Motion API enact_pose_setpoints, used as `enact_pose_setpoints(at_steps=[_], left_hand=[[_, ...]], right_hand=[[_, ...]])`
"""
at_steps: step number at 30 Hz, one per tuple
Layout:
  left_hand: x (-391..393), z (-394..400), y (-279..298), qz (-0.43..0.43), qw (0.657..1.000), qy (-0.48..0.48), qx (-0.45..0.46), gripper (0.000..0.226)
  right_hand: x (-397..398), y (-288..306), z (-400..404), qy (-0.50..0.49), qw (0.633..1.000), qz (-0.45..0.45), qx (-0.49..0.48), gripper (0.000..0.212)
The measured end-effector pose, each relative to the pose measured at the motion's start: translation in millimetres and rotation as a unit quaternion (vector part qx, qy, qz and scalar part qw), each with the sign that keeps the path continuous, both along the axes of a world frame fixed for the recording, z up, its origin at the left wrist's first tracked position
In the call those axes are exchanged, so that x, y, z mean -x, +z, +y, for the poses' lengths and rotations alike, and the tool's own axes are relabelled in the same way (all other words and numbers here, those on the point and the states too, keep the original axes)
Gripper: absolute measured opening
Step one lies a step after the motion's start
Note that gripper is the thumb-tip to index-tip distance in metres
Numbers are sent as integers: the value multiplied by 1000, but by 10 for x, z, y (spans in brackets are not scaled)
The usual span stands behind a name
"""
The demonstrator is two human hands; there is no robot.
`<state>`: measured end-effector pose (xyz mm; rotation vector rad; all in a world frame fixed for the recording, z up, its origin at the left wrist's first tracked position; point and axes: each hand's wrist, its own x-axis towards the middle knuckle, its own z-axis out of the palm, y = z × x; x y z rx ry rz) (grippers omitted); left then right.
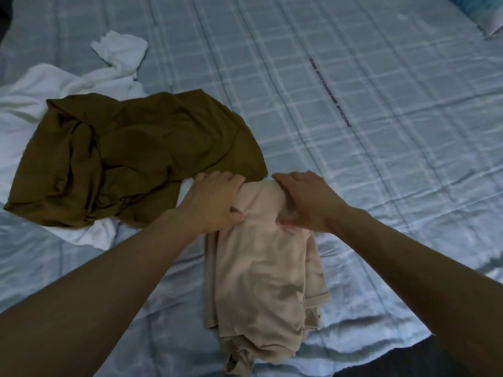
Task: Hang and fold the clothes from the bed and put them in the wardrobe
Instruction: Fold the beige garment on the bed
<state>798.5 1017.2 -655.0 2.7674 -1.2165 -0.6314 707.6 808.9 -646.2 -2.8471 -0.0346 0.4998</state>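
Pale blue checked bedsheet (381, 131) — rumpled, printed lettering across it.

The beige garment (261, 270) is soft matt knit cloth. The brown garment (130, 159) is thin, smooth cloth, the white one (40, 88) fluffy. The bedsheet (381, 131) looks slightly glossy.

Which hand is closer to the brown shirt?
Left. The left hand grips the far end of the beige garment right at the brown shirt's edge. The right hand grips the same end, on the side away from it.

Dim, bluish, soft wide-angle view
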Motion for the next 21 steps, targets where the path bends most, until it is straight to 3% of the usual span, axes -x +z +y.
enact_pose_setpoints(at_steps=[2, 5, 8, 10, 12, 16, 21], left_hand=[[-66, -67, 1, -28, 999, -16, -20, 62], [-53, -86, 56, -76, 996, -43, -20, 43], [35, -14, 147, -95, 992, -57, 64, 34], [125, 52, 268, -45, 992, -31, 111, 28], [272, 129, 398, -15, 991, -8, 136, 29], [690, 364, 557, -89, 980, -41, 175, 42], [1169, 551, 554, -126, 960, -41, 245, 13]], right_hand=[[-84, -24, -7, -11, 1000, 21, 2, 93], [-133, 23, 29, -24, 999, 21, 25, 64], [-19, 109, 99, -1, 998, -26, 51, 45], [126, 194, 113, 7, 997, -70, 38, 37], [287, 297, 112, 14, 994, -100, 32, 35], [668, 464, 177, 21, 986, -160, 37, 43], [1127, 522, 343, 32, 979, -200, -15, 26]])
